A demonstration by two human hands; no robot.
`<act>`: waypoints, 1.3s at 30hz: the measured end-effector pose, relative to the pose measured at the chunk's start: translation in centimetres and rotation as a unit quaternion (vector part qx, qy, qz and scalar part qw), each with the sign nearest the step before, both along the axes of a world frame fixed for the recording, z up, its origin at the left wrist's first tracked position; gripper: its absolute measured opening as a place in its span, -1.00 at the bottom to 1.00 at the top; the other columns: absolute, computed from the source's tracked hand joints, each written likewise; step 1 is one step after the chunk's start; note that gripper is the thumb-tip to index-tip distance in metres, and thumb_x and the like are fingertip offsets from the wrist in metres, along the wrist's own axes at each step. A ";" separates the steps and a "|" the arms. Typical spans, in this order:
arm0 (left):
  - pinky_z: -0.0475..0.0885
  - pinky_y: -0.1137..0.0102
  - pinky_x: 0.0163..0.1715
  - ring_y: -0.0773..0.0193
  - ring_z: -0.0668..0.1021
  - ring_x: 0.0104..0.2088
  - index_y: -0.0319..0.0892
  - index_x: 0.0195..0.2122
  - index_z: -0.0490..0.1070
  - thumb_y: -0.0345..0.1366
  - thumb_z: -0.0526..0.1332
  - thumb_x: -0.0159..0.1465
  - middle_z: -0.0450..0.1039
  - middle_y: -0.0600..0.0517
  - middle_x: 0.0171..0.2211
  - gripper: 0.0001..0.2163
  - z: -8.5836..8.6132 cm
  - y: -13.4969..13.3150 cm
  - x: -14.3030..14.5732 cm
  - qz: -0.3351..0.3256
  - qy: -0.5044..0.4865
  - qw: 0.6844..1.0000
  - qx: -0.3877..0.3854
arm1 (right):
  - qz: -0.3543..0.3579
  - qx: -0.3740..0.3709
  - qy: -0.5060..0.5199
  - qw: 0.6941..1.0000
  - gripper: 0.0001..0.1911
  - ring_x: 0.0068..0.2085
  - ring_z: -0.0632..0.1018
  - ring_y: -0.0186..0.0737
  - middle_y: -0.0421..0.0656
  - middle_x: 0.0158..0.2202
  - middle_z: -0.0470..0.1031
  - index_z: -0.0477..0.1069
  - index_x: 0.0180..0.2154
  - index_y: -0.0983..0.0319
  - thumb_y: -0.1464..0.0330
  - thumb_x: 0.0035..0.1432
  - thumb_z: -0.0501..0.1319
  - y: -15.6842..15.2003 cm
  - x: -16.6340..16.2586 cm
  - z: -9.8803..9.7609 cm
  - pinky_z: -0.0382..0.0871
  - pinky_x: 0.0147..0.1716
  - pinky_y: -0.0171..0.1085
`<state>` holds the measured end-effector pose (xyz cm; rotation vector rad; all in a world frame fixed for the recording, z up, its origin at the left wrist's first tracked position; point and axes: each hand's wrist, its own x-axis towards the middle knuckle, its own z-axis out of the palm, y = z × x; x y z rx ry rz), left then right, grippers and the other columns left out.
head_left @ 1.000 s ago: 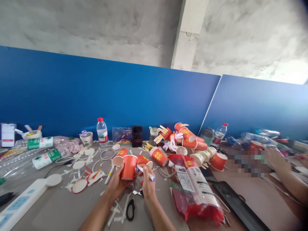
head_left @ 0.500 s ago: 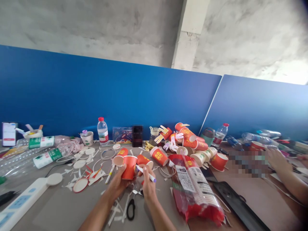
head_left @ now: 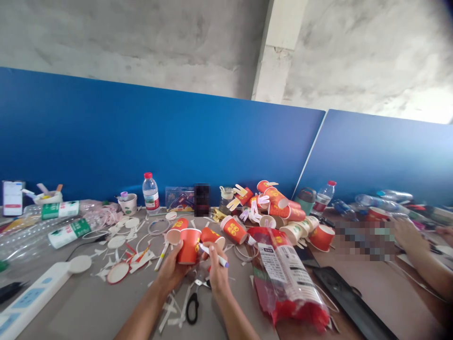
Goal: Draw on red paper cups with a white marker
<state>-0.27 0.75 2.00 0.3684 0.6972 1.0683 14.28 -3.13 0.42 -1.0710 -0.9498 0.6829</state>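
Note:
A red paper cup [head_left: 190, 247] is held upright in my left hand [head_left: 172, 268], its rim facing up. My right hand [head_left: 218, 269] grips a white marker [head_left: 220, 259] with a purple end, its tip pointing left toward the cup's side; whether the tip touches the cup I cannot tell. Just behind are another red cup lying over [head_left: 181, 223] and one more red cup [head_left: 213, 237]. Below my hands lie black-handled scissors [head_left: 192, 308], their blades partly hidden, among white paper strips [head_left: 170, 309].
A red plastic bag of cups [head_left: 283, 278] lies to the right, with a heap of red cups [head_left: 279, 205] behind it. Paper scraps and discs [head_left: 118, 272], a power strip [head_left: 31, 297] and plastic bottles [head_left: 67, 231] occupy the left. A co-worker's hand [head_left: 410, 236] is far right.
The cup and both hands have barely shifted. The marker stays in my right hand beside the cup.

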 end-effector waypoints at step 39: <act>0.78 0.18 -0.16 -0.02 0.84 -0.28 -0.26 0.26 0.56 -0.29 0.30 0.57 0.82 -0.20 -0.17 -0.70 -1.1 0.2 0.0 -0.012 0.037 0.999 0.028 | 0.015 0.006 0.003 1.000 -0.24 -0.43 0.54 -0.10 -0.18 -0.53 0.56 0.66 -0.42 0.10 -0.43 0.30 0.25 -0.6 -0.2 1.1 0.44 -0.38 -0.20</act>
